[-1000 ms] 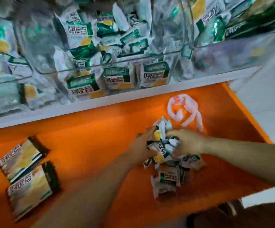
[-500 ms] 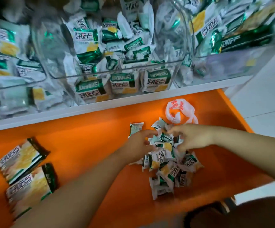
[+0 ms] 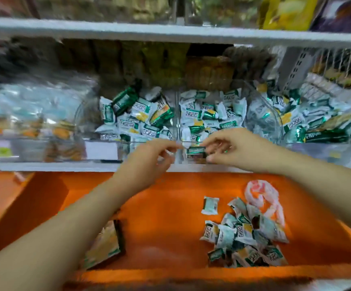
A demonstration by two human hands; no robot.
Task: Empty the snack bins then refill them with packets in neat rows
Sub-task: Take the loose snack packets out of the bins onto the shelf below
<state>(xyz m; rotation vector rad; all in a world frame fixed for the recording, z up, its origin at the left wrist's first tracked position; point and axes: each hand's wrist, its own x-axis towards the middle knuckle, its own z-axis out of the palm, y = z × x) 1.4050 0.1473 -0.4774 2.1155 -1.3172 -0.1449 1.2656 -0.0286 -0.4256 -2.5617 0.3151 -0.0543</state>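
Note:
Clear snack bins [image 3: 99,141] stand on a white shelf, heaped with loose green-and-white packets [image 3: 136,114]. Both hands are raised in front of the bins' front rim. The fingers of my left hand [image 3: 149,160] are loosely curled and show nothing in them. My right hand [image 3: 235,148] has its fingertips and thumb either side of a green packet [image 3: 195,152]; I cannot tell whether it pinches it or the packet stands behind the clear wall. On the orange shelf [image 3: 166,206] below lies a pile of packets [image 3: 243,238], with one packet [image 3: 210,205] apart from it.
A crumpled white-and-red plastic bag [image 3: 262,196] lies behind the pile. A larger flat packet [image 3: 107,244] shows beside my left forearm. Another packet-filled bin [image 3: 317,127] is to the right, a blurred bin [image 3: 34,122] to the left. An upper shelf [image 3: 170,32] hangs overhead.
Both hands have left the pile on the orange shelf and risen to the bins' front rim. The pile lies spread out, and the view has tilted upward.

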